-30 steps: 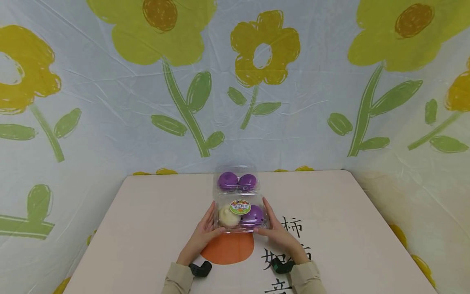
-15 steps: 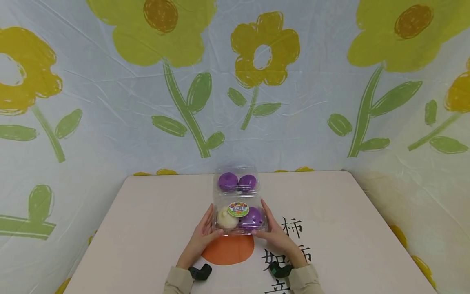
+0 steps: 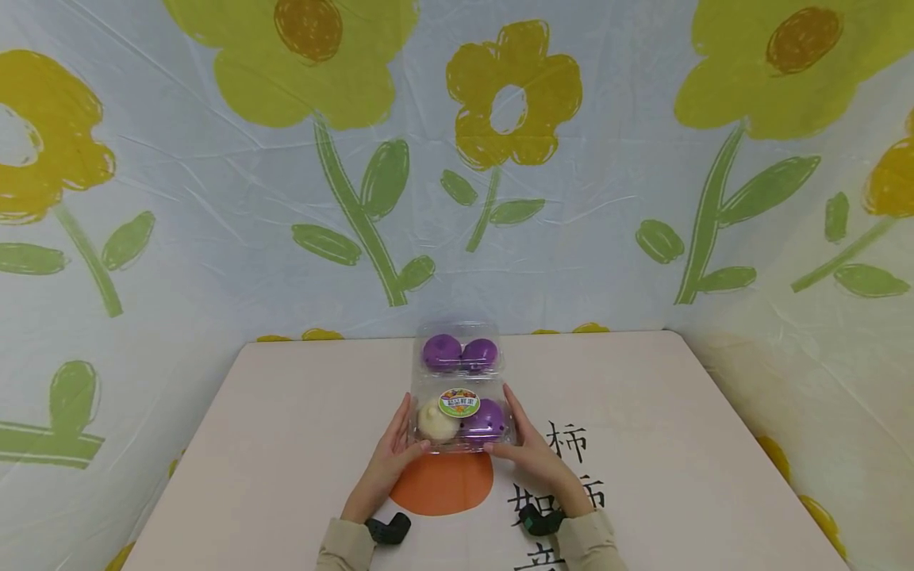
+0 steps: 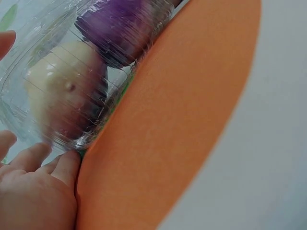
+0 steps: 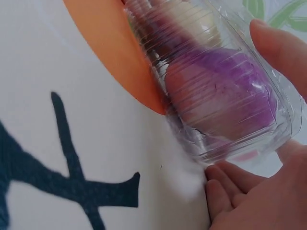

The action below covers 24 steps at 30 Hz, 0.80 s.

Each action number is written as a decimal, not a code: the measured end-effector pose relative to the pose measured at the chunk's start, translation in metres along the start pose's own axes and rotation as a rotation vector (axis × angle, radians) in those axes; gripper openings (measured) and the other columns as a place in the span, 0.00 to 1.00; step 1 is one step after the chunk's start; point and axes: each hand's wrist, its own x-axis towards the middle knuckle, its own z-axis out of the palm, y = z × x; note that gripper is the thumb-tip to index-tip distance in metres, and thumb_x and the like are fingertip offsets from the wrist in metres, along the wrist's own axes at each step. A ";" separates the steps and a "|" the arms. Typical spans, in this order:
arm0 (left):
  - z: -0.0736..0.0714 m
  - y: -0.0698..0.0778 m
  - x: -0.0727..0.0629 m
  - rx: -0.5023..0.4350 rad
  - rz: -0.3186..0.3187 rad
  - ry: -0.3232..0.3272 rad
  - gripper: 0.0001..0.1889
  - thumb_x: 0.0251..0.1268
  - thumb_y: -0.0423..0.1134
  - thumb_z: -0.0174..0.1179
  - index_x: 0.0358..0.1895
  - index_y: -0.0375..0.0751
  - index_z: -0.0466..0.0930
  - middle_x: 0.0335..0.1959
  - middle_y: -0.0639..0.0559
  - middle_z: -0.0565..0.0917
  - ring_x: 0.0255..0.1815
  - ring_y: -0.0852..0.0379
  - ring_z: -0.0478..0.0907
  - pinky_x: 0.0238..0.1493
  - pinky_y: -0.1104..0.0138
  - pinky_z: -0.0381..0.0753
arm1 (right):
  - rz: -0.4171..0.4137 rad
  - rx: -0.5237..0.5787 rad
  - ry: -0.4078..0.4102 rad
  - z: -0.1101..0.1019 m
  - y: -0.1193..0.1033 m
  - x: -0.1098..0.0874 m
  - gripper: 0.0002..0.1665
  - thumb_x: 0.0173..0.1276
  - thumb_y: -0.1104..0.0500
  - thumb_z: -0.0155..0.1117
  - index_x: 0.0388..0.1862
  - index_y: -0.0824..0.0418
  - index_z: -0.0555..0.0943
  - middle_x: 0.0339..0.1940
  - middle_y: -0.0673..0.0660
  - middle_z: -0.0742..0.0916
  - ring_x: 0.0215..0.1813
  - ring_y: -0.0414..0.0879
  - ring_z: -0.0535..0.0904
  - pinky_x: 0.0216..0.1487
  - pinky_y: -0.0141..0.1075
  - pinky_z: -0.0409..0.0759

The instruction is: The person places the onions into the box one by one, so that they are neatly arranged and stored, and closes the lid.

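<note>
Both hands hold a clear plastic fruit box (image 3: pixel 471 384) with an oval label (image 3: pixel 459 403) on its lid. Inside lie a cream-coloured round item (image 3: pixel 438 422) and a purple round item (image 3: pixel 485 420) with dark spots. My left hand (image 3: pixel 389 450) grips the box's left side, its thumb at the front corner. On the opposite side my right hand (image 3: pixel 531 448) does the same; in the right wrist view its fingertips (image 5: pixel 218 191) are low at the box's edge, close to the table. Directly behind stands a second clear box (image 3: pixel 457 329) with two purple round items (image 3: pixel 442 352).
The pale table (image 3: pixel 321 396) bears an orange printed circle (image 3: pixel 443 485) in front of the boxes and black printed characters (image 3: pixel 567 442) to the right. A flower-patterned cloth (image 3: pixel 571 262) surrounds the table at the back and sides.
The front box, held in both hands, has shifted slightly to the left, lining up more closely with the rear box. The rear box stays in place.
</note>
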 end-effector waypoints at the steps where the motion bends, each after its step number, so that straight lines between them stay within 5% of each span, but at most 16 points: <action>1: 0.000 0.000 0.000 0.000 -0.001 0.001 0.47 0.68 0.39 0.63 0.81 0.59 0.40 0.81 0.59 0.43 0.80 0.62 0.38 0.69 0.79 0.51 | 0.004 0.001 0.001 0.000 0.000 0.000 0.64 0.60 0.51 0.74 0.82 0.37 0.40 0.83 0.49 0.44 0.82 0.56 0.36 0.77 0.56 0.40; 24: -0.003 -0.003 -0.003 -0.044 0.055 -0.001 0.49 0.62 0.31 0.67 0.81 0.50 0.45 0.81 0.48 0.47 0.80 0.47 0.43 0.68 0.78 0.55 | -0.084 0.030 0.034 -0.003 0.009 -0.004 0.64 0.57 0.57 0.77 0.82 0.44 0.45 0.82 0.61 0.46 0.81 0.63 0.36 0.76 0.56 0.43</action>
